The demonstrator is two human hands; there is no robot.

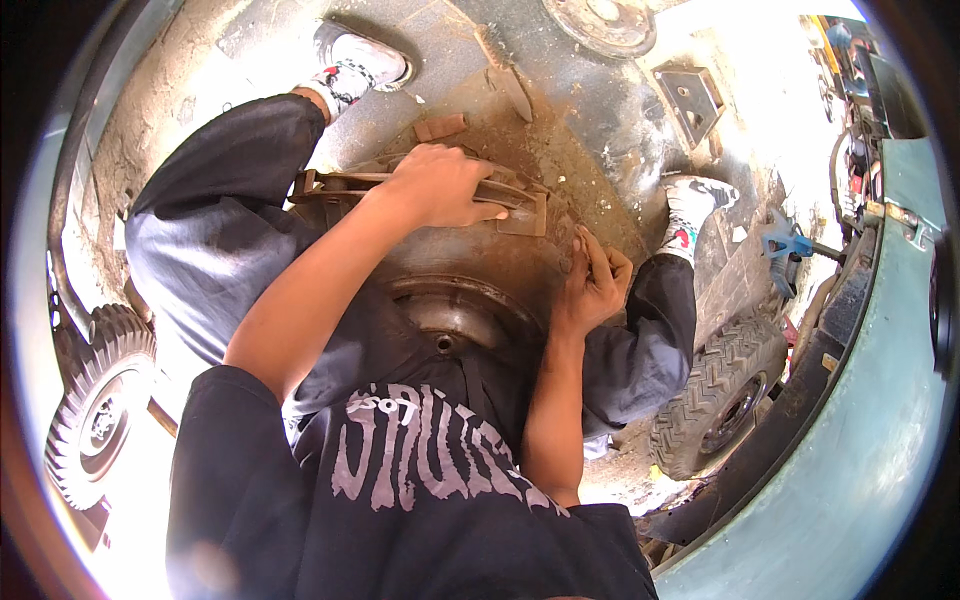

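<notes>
Between my legs sits a large, worn, rounded metal part, like a brake drum, with a round hub closest to my body. Across its far edge lies a curved metal piece like a brake shoe. My left hand is closed over the middle of that shoe, fingers over its far side and thumb pointing right. My right hand is by the drum's right edge, fingers bent and thumb close to the index finger. Anything small in its fingertips is hidden.
Beyond the drum lie a reddish-brown block and a wooden-handled brush on the dusty floor. A round metal disc and a metal bracket are farther off. Tyres flank me; a pale green vehicle panel curves along the right.
</notes>
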